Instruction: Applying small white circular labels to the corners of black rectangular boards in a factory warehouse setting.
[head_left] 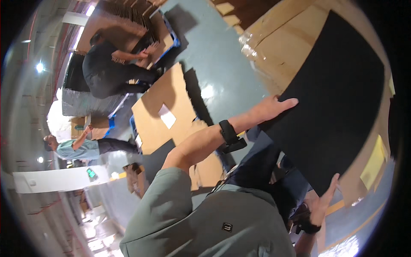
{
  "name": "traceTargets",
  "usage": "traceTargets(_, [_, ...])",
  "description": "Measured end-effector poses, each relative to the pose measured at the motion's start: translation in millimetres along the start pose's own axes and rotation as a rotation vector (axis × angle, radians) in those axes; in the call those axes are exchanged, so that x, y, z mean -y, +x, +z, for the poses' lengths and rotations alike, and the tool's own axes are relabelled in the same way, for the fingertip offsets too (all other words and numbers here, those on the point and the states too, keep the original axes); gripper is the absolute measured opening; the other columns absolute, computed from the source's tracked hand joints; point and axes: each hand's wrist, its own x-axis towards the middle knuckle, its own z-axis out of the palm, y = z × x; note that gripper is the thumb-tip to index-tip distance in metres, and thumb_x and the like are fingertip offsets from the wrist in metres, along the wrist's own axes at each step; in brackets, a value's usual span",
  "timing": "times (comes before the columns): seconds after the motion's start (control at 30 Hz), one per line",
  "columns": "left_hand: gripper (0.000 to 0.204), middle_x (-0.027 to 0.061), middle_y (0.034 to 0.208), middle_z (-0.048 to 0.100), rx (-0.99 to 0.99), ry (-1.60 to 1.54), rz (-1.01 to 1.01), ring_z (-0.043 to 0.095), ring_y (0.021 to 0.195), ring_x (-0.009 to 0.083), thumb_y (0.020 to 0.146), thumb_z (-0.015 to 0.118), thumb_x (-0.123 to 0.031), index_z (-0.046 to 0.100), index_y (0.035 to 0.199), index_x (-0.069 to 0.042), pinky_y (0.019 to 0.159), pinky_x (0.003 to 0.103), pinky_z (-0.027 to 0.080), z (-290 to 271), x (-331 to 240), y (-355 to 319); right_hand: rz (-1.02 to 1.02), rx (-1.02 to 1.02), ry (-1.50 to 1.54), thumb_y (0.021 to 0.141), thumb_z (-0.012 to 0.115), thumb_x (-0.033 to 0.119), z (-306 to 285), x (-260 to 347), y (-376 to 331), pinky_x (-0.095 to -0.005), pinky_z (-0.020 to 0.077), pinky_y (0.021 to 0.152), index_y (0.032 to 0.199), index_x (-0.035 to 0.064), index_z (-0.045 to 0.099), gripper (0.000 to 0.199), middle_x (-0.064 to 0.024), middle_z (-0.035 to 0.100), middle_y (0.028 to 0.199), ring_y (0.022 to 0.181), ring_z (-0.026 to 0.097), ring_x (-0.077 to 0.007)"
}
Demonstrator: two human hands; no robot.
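Note:
A large black sheet (334, 98), flat and stiff-looking, lies over brown cardboard (295, 47) on my right. My left hand (272, 108) grips the sheet's near left edge, thumb on top and fingers hidden beneath. At its lower corner my right hand (324, 200) holds the edge, with the fingers partly out of sight. Dark bands circle both my wrists.
Brown cardboard with a white paper (167, 116) stands to the left, beside another dark sheet (157, 160). A person in dark clothes (105, 68) bends by stacked cardboard (113, 23). Another person (79, 148) stands farther off. Yellow paper (373, 162) lies at right.

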Motion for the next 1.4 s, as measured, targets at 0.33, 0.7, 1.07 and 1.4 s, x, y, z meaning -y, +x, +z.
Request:
traceTargets(0.33, [0.074,0.0166,0.111,0.067,-0.063,0.048,0.020,0.064,0.103,0.0243,0.087,0.060,-0.060,0.062,0.117,0.008,0.093,0.033,0.048,27,17,-28,0.248,-0.096,1.051,0.090,0.063,0.047,9,-13,7,-0.0377,0.0547,0.080,0.136,0.0091,0.047,0.062,-0.0095,0.049,0.134,0.116,0.054,-0.0232])
traceTargets(0.7, [0.079,0.0188,0.114,0.066,-0.178,0.147,0.119,0.061,0.110,0.0282,0.087,0.055,-0.065,0.064,0.114,0.009,0.095,0.034,0.045,36,27,-36,0.229,-0.140,1.043,0.084,0.070,0.049,7,-10,6,-0.0383,0.0572,0.078,0.135,0.0114,0.046,0.068,-0.0097,0.051,0.130,0.110,0.057,-0.0280])
traceTargets(1.07, [0.083,0.0198,0.114,0.067,-0.157,0.174,0.120,0.061,0.110,0.0318,0.086,0.053,-0.067,0.064,0.113,0.010,0.095,0.035,0.044,34,32,-25,0.248,-0.137,1.064,0.082,0.071,0.052,7,-30,17,-0.0359,0.0576,0.076,0.135,0.0105,0.047,0.072,-0.0100,0.054,0.125,0.104,0.060,-0.0263])
traceTargets(1.4, [0.086,0.0217,0.125,0.061,-0.075,0.092,0.040,0.058,0.114,0.0291,0.086,0.057,-0.065,0.054,0.126,0.011,0.097,0.034,0.044,39,22,-39,0.293,-0.229,1.027,0.084,0.070,0.050,6,-15,9,-0.0336,0.0580,0.067,0.130,0.0123,0.050,0.063,-0.0096,0.055,0.122,0.094,0.062,-0.0249])
